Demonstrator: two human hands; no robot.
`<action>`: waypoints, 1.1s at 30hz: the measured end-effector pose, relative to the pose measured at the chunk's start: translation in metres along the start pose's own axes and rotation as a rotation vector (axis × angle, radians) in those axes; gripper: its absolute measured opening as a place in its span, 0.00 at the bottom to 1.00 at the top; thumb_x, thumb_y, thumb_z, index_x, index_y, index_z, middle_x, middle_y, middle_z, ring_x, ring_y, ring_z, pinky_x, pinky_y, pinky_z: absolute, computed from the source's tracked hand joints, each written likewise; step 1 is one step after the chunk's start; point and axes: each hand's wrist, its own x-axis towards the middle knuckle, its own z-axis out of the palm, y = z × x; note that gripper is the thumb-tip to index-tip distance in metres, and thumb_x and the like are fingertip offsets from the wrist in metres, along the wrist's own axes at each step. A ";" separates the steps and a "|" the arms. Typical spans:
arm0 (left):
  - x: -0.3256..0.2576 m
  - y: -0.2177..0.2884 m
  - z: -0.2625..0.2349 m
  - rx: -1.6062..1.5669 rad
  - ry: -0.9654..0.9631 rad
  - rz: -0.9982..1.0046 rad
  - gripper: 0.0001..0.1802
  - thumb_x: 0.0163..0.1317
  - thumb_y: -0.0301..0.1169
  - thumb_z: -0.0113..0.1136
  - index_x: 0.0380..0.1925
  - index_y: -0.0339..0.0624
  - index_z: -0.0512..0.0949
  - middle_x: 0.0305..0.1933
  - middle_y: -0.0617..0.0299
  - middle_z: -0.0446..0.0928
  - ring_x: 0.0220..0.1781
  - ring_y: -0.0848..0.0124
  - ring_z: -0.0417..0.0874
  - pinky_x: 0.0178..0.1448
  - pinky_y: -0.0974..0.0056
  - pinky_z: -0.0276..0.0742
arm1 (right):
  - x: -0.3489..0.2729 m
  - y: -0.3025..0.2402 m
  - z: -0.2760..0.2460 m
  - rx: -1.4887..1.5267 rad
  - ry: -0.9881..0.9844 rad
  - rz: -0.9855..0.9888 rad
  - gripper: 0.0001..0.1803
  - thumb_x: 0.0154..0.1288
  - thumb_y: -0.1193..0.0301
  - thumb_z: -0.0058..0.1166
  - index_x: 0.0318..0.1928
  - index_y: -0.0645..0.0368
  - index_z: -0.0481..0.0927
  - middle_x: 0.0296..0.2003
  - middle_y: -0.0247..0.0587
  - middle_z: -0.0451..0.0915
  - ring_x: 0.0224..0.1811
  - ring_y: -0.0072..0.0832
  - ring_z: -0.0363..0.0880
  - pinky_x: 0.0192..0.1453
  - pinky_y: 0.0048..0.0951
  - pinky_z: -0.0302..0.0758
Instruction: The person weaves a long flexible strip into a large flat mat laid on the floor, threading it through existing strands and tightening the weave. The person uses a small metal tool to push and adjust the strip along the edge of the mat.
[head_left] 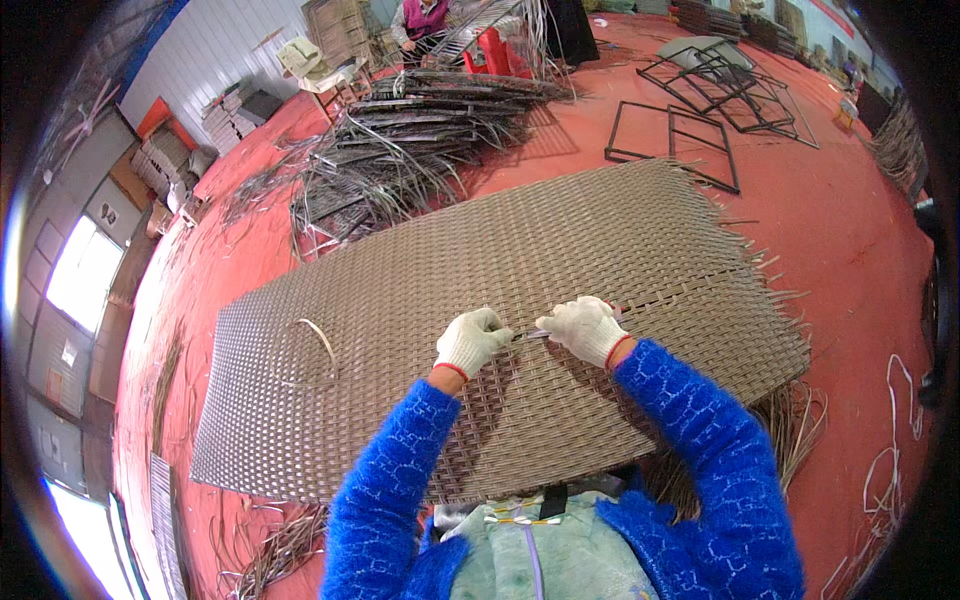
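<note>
A large brown woven panel (560, 240) of flat synthetic strips lies in front of me, with loose strip ends along its right edge. Both my hands wear white knit gloves with red cuffs. My left hand (473, 342) is closed in a pinch low over the middle of the weave; what it pinches is too small to tell. Just to its right, my right hand (583, 328) grips a thin tool (537, 334). Its pale, metal-like tip points toward my left fingertips, and a bit of red shows behind the hand. A pale strip (320, 338) curls up from the panel's left part.
Beyond the panel lies a heap of dark woven pieces (410, 140) with trailing strips. Black metal frames (690, 135) rest on the red floor (850, 230) at the far right. A person (425, 25) is at the back near a red stool (492, 52). Strip bundles (795, 430) hang near the right corner.
</note>
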 end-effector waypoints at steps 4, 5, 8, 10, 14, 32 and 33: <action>0.006 -0.007 0.007 0.136 0.051 -0.005 0.10 0.57 0.39 0.66 0.34 0.47 0.82 0.28 0.60 0.81 0.32 0.69 0.81 0.40 0.63 0.76 | 0.003 -0.001 0.002 -0.027 -0.039 0.025 0.11 0.63 0.67 0.52 0.45 0.47 0.78 0.36 0.39 0.82 0.40 0.37 0.85 0.40 0.40 0.79; 0.007 -0.010 0.010 0.125 0.051 -0.006 0.10 0.58 0.39 0.65 0.35 0.47 0.83 0.29 0.59 0.81 0.33 0.67 0.82 0.41 0.62 0.76 | 0.003 0.000 0.002 -0.036 -0.084 0.044 0.11 0.63 0.67 0.52 0.45 0.47 0.78 0.36 0.39 0.82 0.40 0.37 0.85 0.40 0.40 0.79; 0.008 -0.019 0.014 0.036 -0.072 0.222 0.09 0.59 0.35 0.64 0.38 0.47 0.83 0.33 0.58 0.82 0.36 0.65 0.82 0.43 0.62 0.77 | 0.003 -0.001 0.004 -0.008 -0.057 0.046 0.10 0.63 0.66 0.52 0.45 0.46 0.78 0.36 0.39 0.82 0.40 0.37 0.85 0.40 0.41 0.79; 0.010 -0.023 0.016 0.167 -0.091 0.361 0.10 0.59 0.32 0.65 0.40 0.44 0.82 0.37 0.57 0.82 0.38 0.64 0.82 0.47 0.62 0.77 | 0.002 -0.002 0.005 0.018 0.008 0.025 0.10 0.63 0.66 0.52 0.45 0.46 0.78 0.36 0.39 0.82 0.39 0.38 0.85 0.40 0.42 0.79; 0.009 -0.025 0.021 0.021 0.109 0.462 0.09 0.59 0.29 0.64 0.40 0.39 0.81 0.37 0.55 0.82 0.38 0.63 0.83 0.46 0.64 0.78 | 0.002 -0.001 0.004 0.042 -0.073 0.055 0.10 0.64 0.64 0.51 0.45 0.45 0.78 0.36 0.39 0.81 0.39 0.38 0.84 0.41 0.43 0.78; 0.016 -0.027 0.012 -0.466 -0.094 0.034 0.06 0.62 0.28 0.61 0.33 0.36 0.79 0.27 0.65 0.79 0.27 0.80 0.78 0.31 0.72 0.73 | 0.005 -0.004 0.015 0.059 0.037 0.035 0.08 0.65 0.64 0.50 0.42 0.48 0.77 0.33 0.39 0.80 0.38 0.38 0.83 0.40 0.40 0.77; 0.017 -0.027 0.007 -0.403 -0.106 0.003 0.06 0.62 0.28 0.61 0.32 0.36 0.79 0.26 0.66 0.79 0.26 0.80 0.78 0.30 0.72 0.73 | 0.005 -0.004 0.016 0.050 0.014 0.051 0.08 0.65 0.64 0.50 0.42 0.48 0.77 0.33 0.39 0.80 0.38 0.37 0.83 0.40 0.40 0.77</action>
